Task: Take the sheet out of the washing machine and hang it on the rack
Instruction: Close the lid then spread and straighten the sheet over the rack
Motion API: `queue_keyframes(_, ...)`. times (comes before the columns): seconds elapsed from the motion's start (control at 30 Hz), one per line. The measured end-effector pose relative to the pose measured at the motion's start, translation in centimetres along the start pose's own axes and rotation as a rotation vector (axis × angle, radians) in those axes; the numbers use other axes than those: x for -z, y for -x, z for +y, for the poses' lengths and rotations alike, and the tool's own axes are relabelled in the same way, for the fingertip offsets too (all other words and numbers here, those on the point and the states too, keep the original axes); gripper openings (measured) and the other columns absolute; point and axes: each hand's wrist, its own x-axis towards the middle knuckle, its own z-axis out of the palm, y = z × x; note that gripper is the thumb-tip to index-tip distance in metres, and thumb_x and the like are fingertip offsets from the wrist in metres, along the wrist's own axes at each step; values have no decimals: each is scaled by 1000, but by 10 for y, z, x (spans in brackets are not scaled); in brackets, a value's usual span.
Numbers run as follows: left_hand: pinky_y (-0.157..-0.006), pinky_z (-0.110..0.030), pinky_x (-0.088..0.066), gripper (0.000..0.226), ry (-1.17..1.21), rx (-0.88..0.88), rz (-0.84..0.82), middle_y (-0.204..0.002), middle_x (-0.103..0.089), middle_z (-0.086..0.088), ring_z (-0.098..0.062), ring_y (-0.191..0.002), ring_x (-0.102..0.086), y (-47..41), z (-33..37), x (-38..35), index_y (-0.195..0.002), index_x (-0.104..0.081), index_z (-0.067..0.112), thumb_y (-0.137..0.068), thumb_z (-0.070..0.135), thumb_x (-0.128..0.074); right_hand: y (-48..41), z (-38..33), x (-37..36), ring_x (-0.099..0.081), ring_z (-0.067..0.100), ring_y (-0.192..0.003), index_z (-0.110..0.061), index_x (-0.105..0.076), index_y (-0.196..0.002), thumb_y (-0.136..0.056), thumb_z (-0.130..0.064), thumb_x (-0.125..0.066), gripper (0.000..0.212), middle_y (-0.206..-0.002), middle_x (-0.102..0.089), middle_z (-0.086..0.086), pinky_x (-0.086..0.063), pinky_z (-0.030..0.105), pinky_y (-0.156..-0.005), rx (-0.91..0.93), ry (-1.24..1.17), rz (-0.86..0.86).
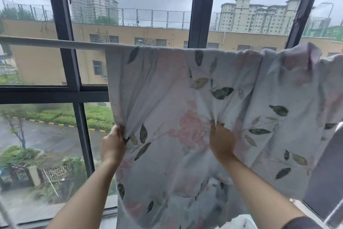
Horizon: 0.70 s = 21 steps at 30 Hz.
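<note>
A pale sheet (167, 80) printed with pink flowers and dark leaves hangs over a white horizontal rack bar (52, 42) in front of a window. It drapes from the middle of the bar to the right edge of view, bunched at the upper right. My left hand (113, 145) grips the sheet's left edge well below the bar. My right hand (221, 143) pinches a gathered fold near the sheet's middle, and creases radiate from that grip. The washing machine is not in view.
Dark window frames (202, 6) stand right behind the bar, with buildings and a wet street outside. The bar's left part is bare. A dark panel (326, 173) and a white edge sit at the lower right.
</note>
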Motion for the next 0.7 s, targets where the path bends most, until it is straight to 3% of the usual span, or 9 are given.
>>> queue_keyframes(0.1, -58, -36, -36, 33, -76, 95, -84, -87, -63, -23, -32, -69, -51, 25, -29, -9, -101, -57, 11, -101, 30, -30, 33, 22, -20, -69, 33, -68, 9, -57, -113, -101, -32, -38, 47, -83, -69, 24, -51, 36, -56, 0, 64, -136)
queue_keyframes(0.2, -60, -36, -40, 23, -150, 173, -146, -86, -63, -20, -30, -68, -48, 41, -45, -13, -94, -55, 15, -97, 31, -38, 56, 34, -32, -65, 35, -53, 9, -65, -90, -94, -22, -58, 32, -64, -65, 24, -49, 35, -47, 11, 50, -127)
queue_keyframes(0.27, -62, -37, -40, 13, -227, 196, -192, -85, -61, -18, -31, -70, -50, 44, -48, -11, -93, -53, 17, -91, 30, -50, 61, 34, -35, -68, 36, -65, 1, -65, -86, -98, -27, -49, 34, -70, -68, 21, -50, 36, -57, 1, -19, -148)
queue_keyframes(0.37, -66, -39, -42, 19, -258, 269, -222, -94, -61, -24, -32, -73, -50, 45, -48, -8, -100, -56, 14, -93, 25, -41, 70, 38, -41, -68, 33, -78, -8, -64, -90, -102, -35, -36, 41, -79, -70, 15, -50, 35, -67, -30, 13, -188)
queue_keyframes(0.47, -71, -38, -43, 28, -246, 321, -275, -104, -62, -25, -38, -87, -56, 44, -47, -4, -106, -61, 9, -92, 19, -40, 88, 41, -47, -68, 33, -65, -6, -64, -78, -101, -32, -41, 42, -66, -67, 16, -50, 34, -57, 10, -29, -161)
queue_keyframes(0.53, -69, -34, -39, 26, -141, 303, -331, -106, -63, -24, -36, -90, -57, 43, -36, 2, -108, -61, 5, -93, 18, -44, 89, 42, -48, -69, 32, -74, -5, -65, -84, -102, -35, -36, 45, -76, -69, 15, -51, 34, -63, 18, -8, -239)
queue_keyframes(0.6, -64, -33, -39, 22, 147, 272, -349, -103, -63, -18, -27, -80, -55, 38, -16, 11, -108, -58, 2, -92, 15, -49, 78, 44, -44, -67, 28, -85, -9, -63, -93, -102, -41, -28, 48, -88, -69, 11, -51, 33, -71, 53, 20, -341)
queue_keyframes(0.7, -63, -28, -43, 25, 545, 212, -227, -97, -59, -7, -14, -76, -54, 18, 25, 40, -115, -53, 8, -90, 9, -55, 52, 43, -27, -63, 21, -72, -18, -51, -73, -98, -53, -28, 48, -72, -61, 0, -50, 30, -64, 110, -27, -456)
